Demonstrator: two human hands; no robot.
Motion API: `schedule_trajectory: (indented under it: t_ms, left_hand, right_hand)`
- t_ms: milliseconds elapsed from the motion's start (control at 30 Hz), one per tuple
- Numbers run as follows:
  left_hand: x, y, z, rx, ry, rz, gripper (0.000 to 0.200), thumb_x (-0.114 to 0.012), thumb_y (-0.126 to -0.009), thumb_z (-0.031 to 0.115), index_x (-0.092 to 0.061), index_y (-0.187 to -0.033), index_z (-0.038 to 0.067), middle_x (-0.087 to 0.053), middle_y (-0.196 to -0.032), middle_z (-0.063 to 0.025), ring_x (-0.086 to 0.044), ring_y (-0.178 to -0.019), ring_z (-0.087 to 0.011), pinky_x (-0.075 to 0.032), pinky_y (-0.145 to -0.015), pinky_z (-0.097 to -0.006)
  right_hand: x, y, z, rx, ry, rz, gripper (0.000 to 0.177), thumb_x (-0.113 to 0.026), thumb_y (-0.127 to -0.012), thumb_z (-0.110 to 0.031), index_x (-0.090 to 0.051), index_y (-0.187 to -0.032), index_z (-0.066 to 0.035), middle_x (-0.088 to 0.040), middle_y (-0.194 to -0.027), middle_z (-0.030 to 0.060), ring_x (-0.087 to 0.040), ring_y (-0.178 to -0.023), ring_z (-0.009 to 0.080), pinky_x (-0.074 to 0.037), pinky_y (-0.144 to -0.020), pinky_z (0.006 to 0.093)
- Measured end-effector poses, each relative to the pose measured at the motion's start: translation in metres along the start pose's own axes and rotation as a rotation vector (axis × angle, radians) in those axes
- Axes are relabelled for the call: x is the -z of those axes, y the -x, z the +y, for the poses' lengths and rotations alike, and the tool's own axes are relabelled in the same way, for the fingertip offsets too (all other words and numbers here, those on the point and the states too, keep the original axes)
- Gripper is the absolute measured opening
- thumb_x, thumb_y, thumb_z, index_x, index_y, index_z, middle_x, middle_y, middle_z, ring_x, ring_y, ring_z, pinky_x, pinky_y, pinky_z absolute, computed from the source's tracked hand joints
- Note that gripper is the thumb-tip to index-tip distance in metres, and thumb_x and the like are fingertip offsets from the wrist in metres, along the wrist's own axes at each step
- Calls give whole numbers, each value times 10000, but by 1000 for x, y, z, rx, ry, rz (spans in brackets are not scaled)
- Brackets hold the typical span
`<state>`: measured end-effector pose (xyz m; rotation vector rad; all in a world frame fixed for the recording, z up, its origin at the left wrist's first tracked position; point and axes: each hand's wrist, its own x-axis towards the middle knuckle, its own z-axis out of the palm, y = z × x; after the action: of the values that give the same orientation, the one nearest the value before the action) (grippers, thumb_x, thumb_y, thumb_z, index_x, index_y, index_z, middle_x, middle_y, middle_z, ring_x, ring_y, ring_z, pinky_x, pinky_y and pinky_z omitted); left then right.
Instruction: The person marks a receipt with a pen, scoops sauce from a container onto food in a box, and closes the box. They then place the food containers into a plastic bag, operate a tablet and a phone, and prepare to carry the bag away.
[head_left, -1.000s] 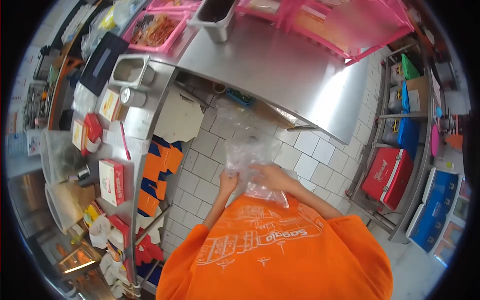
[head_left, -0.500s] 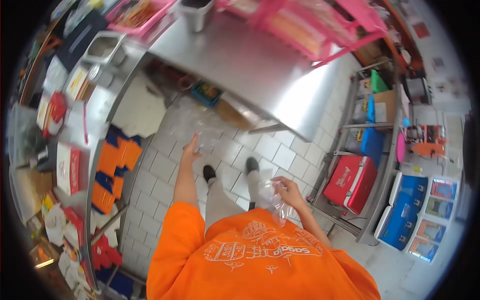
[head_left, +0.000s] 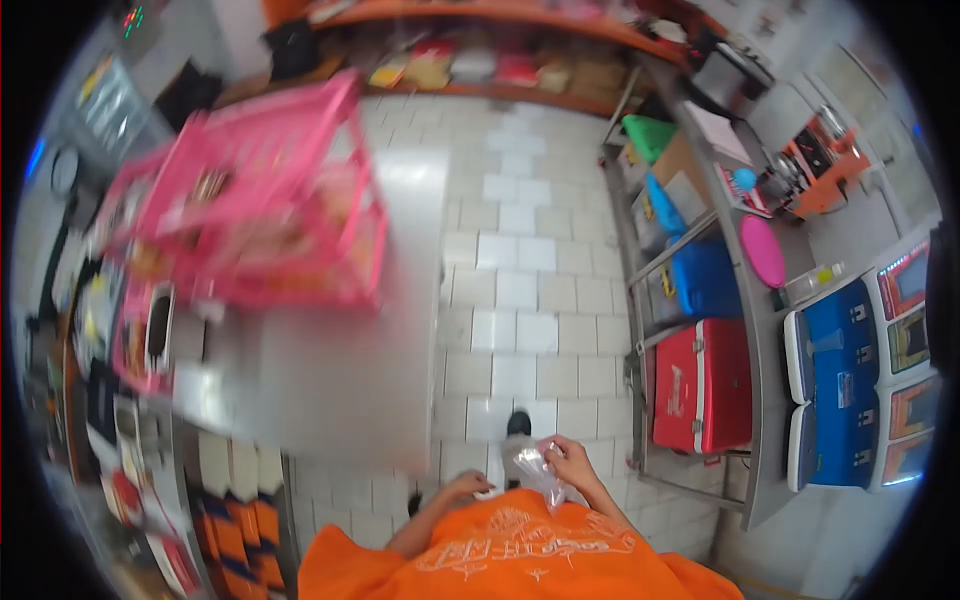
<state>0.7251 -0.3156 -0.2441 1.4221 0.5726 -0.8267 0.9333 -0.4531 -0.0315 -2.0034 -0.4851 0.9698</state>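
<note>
A clear plastic bag hangs from my right hand, whose fingers are pinched on its upper edge in front of my orange shirt. To its left, my left hand is low near the shirt's edge, fingers bent. Something small and white shows by its fingertips, too blurred to name. A dark shoe is visible just beyond the bag.
On the left, a metal table bears pink crates. To the right, a metal shelf holds a red cooler, with blue coolers beyond. Tiled floor runs between them.
The view has swung right and up along the aisle. My left hand, stretched forward with fingers spread before, is drawn back near my body. My right hand still holds the clear bag.
</note>
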Motion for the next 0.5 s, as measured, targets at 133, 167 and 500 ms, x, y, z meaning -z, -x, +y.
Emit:
schedule_trajectory:
  t_ms: [133, 167, 500]
  left_hand:
    - [36, -2, 195, -501, 307, 363, 801, -798, -694, 436, -448, -1274, 8, -584, -1162, -158, -575, -1037, -210, -477, -869, -345]
    - [49, 5, 234, -490, 309, 368, 801, -798, -694, 436, -448, -1274, 8, -584, -1162, -158, -575, -1037, -210, -477, -869, -345]
    - [278, -81, 452, -711, 260, 978, 471, -684, -725, 113, -564, -1171, 18, -642, -1044, -168, -618, -1012, -274, -467, -847, -373]
  right_hand:
    - [81, -111, -52, 99, 30, -23, 203, -558, -891, -171, -672, -979, -28, -646, -764, 62, -569, -688, 92, -470, -628, 271]
    - [93, -139, -80, 172, -24, -57, 198, -551, -902, -168, -664, -985, -29, -642, -780, 56, -560, -692, 89, -468, -625, 267]
    - [130, -464, -241, 537, -255, -328, 171, -585, -904, -153, -616, -1019, -30, -631, -887, 36, -564, -760, 90, -482, -681, 246]
